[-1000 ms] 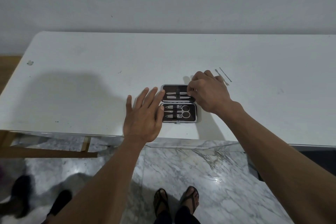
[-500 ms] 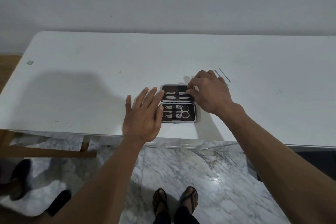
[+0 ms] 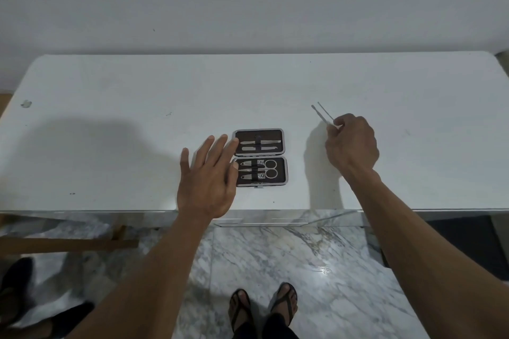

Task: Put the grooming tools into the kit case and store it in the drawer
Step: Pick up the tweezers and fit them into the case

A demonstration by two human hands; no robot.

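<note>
- Pinching the two thin metal sticks (image 3: 322, 113) with my right hand (image 3: 351, 146), fingers curled round their near ends, far tips angled up and away over the tabletop (image 3: 137, 124).
- My left hand (image 3: 205, 181) lies flat with fingers spread, fingertips touching the left edge of the open kit case (image 3: 260, 157) to steady it.
- Judging the next bit: bring the sticks across level, line them up with the empty strip in the upper half, and slide them under the elastic band one at a time.
- They're slim, smooth and probably slippery, so a firm pinch near the middle should stop them twisting.
- Looking at the case: dark lining, bright metal rim, rounded corners; scissors (image 3: 265, 168) and clippers (image 3: 251, 164) sit in the near half, two flat tools in the far half.
- No drawer in sight yet.
</note>
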